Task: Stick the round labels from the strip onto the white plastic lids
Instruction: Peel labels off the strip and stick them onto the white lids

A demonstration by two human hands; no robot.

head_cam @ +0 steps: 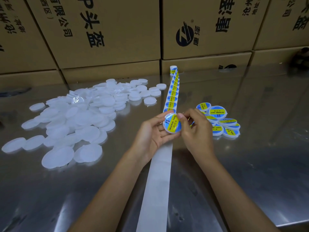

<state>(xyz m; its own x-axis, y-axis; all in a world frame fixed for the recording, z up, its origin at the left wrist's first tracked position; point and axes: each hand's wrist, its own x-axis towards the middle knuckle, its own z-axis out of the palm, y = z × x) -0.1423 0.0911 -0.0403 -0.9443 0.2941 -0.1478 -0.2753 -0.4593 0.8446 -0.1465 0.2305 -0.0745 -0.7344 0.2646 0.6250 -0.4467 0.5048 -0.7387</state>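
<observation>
The left hand (154, 131) cradles a labelled lid (172, 123) in curled fingers; the right hand (194, 127), close alongside, presses its thumb on the label's edge.

Brushed, reflective metal table (250, 164). Translucent white plastic lids (70, 124), smooth and slightly matt. Glossy printed blue-and-yellow labels (172, 96) on a smooth white paper strip (158, 173). Matt brown cardboard boxes (108, 30) behind.

Two bare forearms, entering from six o'clock. No sleeves, bare from the frame edge up to the wrists. Left hand (154, 131) and right hand (194, 129) ungloved, fingernails short and plain.
</observation>
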